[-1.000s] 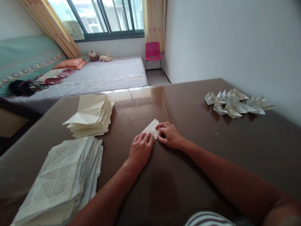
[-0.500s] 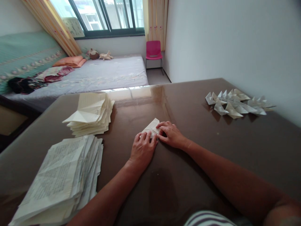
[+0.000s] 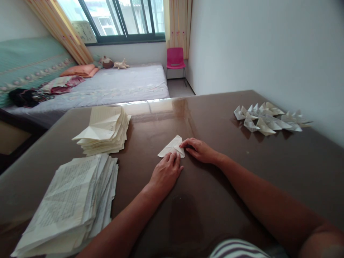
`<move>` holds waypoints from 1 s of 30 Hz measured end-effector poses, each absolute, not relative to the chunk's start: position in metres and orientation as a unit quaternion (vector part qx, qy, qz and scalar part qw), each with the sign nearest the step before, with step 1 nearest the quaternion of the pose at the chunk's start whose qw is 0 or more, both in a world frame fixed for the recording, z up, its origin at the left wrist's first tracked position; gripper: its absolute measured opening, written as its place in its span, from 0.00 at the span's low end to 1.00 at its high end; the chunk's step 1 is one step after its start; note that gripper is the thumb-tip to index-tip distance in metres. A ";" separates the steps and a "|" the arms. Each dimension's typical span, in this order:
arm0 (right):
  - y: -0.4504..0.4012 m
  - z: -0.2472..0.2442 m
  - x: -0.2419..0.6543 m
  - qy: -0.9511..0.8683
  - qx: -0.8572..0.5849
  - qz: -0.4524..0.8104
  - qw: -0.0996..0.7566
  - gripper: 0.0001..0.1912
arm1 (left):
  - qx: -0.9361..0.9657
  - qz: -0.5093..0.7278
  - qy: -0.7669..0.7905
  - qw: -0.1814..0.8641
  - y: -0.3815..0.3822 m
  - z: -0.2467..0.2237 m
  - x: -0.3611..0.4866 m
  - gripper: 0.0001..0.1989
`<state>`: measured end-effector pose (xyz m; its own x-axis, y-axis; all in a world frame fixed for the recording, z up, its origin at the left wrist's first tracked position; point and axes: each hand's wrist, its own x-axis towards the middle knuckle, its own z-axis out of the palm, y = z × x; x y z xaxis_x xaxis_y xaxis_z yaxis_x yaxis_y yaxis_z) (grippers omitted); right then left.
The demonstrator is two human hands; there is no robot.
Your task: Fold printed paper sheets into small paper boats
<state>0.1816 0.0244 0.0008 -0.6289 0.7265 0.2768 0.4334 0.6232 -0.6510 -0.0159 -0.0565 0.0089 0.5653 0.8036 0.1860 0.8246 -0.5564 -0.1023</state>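
Got the folded paper smack in the middle of the worktop, so call that the clock centre. My left hand comes in from about 7, palm down, fingers close together with the tips on the paper's near edge. My right hand is in from 4, loosely curled, a fingertip touching the right side. Can't tell if either one is actually pinching anything.

Worktop's dark brown and pretty glossy: bright window glare along the far edge toward 12, plus murky reflections under stuff. Cream stack at 10, creased top sheet kinda sticking up. Just nearer, at 8, there's the printed stack, edges all uneven. A bunch of pointy folded pieces sits well apart from those, between 2 and 3, close to the wall.

Room-wise: pink chair at 12 in the corner, bed at 11 with a pale flowery sheet, orange pillows and a couple of toys. Behind it is the dark-framed window, yellowish curtains on both sides.
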 end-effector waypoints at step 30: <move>0.027 -0.009 0.183 -0.876 -0.368 0.176 0.259 0.08 | -0.881 -0.098 -0.460 0.054 -0.055 0.013 -0.018 0.18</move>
